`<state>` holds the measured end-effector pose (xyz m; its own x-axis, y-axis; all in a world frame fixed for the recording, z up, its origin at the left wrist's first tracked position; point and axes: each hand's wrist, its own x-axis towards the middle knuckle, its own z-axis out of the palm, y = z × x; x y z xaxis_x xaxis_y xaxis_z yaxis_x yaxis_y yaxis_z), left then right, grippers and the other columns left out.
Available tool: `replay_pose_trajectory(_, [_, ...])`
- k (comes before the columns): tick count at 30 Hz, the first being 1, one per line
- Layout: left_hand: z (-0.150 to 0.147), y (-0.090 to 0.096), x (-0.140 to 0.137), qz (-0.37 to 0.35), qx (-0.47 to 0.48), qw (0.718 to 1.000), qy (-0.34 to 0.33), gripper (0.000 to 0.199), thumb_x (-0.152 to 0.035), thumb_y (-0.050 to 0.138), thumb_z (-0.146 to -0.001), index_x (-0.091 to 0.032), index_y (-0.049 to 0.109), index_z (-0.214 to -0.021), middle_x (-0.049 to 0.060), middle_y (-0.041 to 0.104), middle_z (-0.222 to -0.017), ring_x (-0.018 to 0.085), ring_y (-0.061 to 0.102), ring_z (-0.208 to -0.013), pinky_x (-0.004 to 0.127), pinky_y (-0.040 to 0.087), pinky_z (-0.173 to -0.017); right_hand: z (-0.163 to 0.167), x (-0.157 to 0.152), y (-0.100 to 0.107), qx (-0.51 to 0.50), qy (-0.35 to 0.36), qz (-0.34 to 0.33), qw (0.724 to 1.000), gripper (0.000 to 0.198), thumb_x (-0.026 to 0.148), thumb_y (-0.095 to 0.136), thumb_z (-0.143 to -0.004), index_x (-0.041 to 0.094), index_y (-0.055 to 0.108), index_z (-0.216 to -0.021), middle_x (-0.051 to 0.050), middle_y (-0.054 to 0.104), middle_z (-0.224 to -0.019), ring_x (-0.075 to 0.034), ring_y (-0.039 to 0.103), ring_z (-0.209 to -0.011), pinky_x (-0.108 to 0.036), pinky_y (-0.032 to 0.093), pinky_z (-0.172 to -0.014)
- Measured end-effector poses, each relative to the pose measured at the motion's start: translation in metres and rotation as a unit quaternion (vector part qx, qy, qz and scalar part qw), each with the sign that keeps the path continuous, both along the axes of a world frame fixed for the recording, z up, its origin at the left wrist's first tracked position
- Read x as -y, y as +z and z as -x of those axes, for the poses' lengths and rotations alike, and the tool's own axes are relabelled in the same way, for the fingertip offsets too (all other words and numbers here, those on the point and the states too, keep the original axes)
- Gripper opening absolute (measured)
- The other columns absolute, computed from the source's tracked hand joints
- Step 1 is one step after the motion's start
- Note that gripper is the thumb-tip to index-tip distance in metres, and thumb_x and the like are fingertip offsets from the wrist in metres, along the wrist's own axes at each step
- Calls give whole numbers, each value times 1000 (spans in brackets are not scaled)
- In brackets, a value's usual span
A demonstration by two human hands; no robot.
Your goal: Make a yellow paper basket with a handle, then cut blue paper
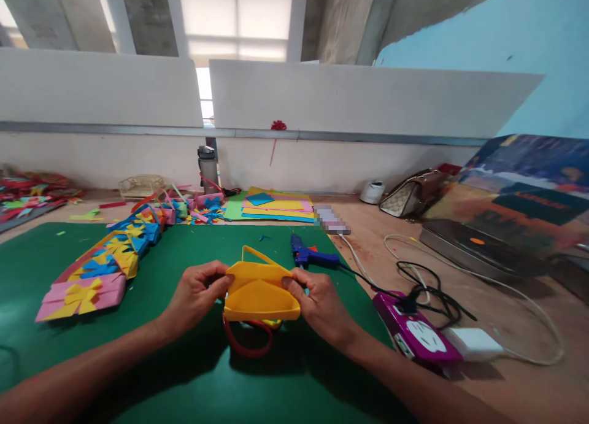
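Observation:
Between my two hands is a small yellow paper bag (262,298) with a folded body and a thin yellow strip handle standing up behind it. My left hand (200,292) pinches its left upper corner between thumb and fingers. On the opposite side my right hand (317,298) grips the right upper corner the same way. Scissors (248,344) with red handles lie on the green mat (193,381) just below the bag, their blades hidden. A blue glue gun (317,256) rests on the mat beyond my right hand.
Finished-looking paper bags with bows (87,295) line the mat's left. Colored paper sheets (280,204), paper scraps (211,210) and a bottle (208,169) stand at the back. A purple power strip (416,332) with tangled cables, a phone (332,219) and a handbag (405,194) are on the right.

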<state>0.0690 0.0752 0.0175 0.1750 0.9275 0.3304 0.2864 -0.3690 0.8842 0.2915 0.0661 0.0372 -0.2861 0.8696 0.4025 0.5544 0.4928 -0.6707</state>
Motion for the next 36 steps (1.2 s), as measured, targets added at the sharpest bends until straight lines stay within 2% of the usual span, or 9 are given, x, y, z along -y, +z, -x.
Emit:
replay_pose_trajectory(4, [0,1,1,-3,-20,1000,-22,23,-30,50,-79,-12,61,-69,0,55,-61,9,48,-57,17,38,-52,-2,-2,3,-43,-28,-48,998,17,29,49,-82,19,56,-94,-3,64,-85,-16,60,-76,-27,47,-68])
replay_pose_trajectory(8, [-4,1,1,-57,-71,996,-12,22,-27,48,-81,-12,61,-69,-1,54,-60,9,46,-56,18,36,-52,-5,-1,15,-15,-23,-148,989,16,30,49,-84,21,56,-95,-5,63,-95,-19,59,-88,-31,46,-78])
replay_pose_trajectory(13, [-18,10,5,-123,-104,987,3,23,-23,48,-80,-12,61,-66,-3,49,-53,7,39,-49,18,30,-48,6,2,29,107,26,-259,960,16,24,56,-80,17,57,-95,-8,66,-91,-21,58,-87,-38,40,-83])
replay_pose_trajectory(15, [-23,14,7,-135,-107,985,0,23,-23,48,-80,-12,62,-65,-3,50,-52,7,40,-49,18,31,-48,12,1,30,155,38,-291,943,7,19,54,-82,17,60,-84,-6,67,-80,-20,59,-79,-39,37,-83])
replay_pose_trajectory(17, [-27,18,10,-133,-106,985,-4,21,-22,49,-80,-12,63,-69,-1,55,-56,8,45,-51,17,34,-50,16,-1,32,180,47,-308,933,16,15,50,-84,16,59,-71,-3,66,-68,-17,59,-68,-37,35,-81])
replay_pose_trajectory(22, [-31,24,13,-101,-85,991,-34,24,-23,47,-81,-15,68,-88,4,67,-74,14,57,-67,20,42,-61,16,-6,36,172,67,-285,941,20,15,48,-85,16,59,-69,-1,65,-65,-12,57,-60,-33,32,-81])
replay_pose_trajectory(27, [-31,20,12,-64,-73,992,-77,25,-24,48,-80,-15,71,-82,3,68,-71,13,57,-63,20,40,-58,16,-6,28,178,65,-279,941,24,19,46,-88,17,59,-68,0,65,-63,-12,56,-60,-37,27,-88])
replay_pose_trajectory(31, [-29,11,9,61,8,993,-100,23,-28,52,-76,-13,68,-71,1,63,-61,11,53,-55,19,38,-51,16,-5,20,194,59,-278,939,21,17,45,-87,17,60,-73,-2,67,-69,-14,57,-64,-39,24,-91])
replay_pose_trajectory(36, [-28,5,7,181,112,968,-129,23,-34,61,-68,-12,62,-62,-3,55,-52,7,45,-47,17,35,-46,16,-4,19,178,63,-241,952,19,15,42,-87,16,61,-84,-3,68,-75,-15,58,-67,-44,23,-93])
